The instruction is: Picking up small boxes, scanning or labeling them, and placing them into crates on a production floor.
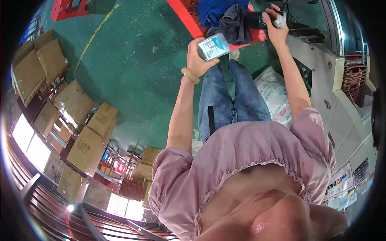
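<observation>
In my left hand (196,60) is a clear, squarish plastic bottle (214,47) with a white and teal label, fingers wrapped round its side. My right hand (277,34) is raised at the far right, its fingers closed on a small whitish translucent piece (280,19) whose kind I cannot make out. Beside that hand lies a dark cylindrical object (256,20). A dark grey cloth (231,26) and a blue cloth (215,11) rest on a red plastic stool (186,16), between and beyond my hands.
Grey machinery (315,60) stands close along my right side. A white printed sack (274,94) lies by my legs. Stacked cardboard boxes (86,146) line the left. Another red plastic stool (69,9) is at the far left on the green floor (132,60).
</observation>
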Demonstrator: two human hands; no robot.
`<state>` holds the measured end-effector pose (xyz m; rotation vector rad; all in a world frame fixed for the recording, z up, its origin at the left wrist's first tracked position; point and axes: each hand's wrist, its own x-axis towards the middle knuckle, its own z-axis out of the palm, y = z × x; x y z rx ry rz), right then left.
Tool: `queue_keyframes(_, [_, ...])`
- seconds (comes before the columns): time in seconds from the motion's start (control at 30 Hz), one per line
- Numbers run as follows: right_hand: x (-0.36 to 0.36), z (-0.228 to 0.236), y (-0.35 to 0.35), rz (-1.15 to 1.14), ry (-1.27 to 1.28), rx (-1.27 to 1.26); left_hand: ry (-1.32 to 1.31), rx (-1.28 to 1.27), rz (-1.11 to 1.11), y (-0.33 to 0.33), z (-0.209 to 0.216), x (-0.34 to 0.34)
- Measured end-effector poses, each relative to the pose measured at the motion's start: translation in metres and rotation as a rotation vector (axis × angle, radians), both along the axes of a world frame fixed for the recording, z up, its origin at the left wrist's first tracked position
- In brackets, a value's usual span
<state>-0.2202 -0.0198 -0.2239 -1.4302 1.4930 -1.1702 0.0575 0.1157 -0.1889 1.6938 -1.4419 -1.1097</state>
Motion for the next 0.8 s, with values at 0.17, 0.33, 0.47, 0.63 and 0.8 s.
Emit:
queue_keyframes(0.17, [0.009, -0.032, -0.001, -0.007, -0.022, -0.081, -0.024, 0.041, 0.059, 0.006, -0.011, -0.01])
queue_keyframes(0.33, [-0.003, -0.063, 0.05, -0.173, 0.312, 0.048, -0.068, 0.038, 0.093, 0.001, -0.018, -0.026])
queue_keyframes(0.47, [0.008, -0.09, 0.096, 0.011, 0.365, 0.241, -0.108, 0.079, 0.075, -0.01, -0.031, -0.038])
queue_keyframes(0.63, [0.063, -0.04, 0.081, 0.368, 0.111, 0.099, -0.127, 0.062, 0.062, -0.005, -0.045, -0.02])
queue_keyframes(0.8, [0.074, -0.053, 0.056, 0.498, 0.293, 0.073, -0.13, 0.005, -0.025, -0.02, -0.046, -0.019])
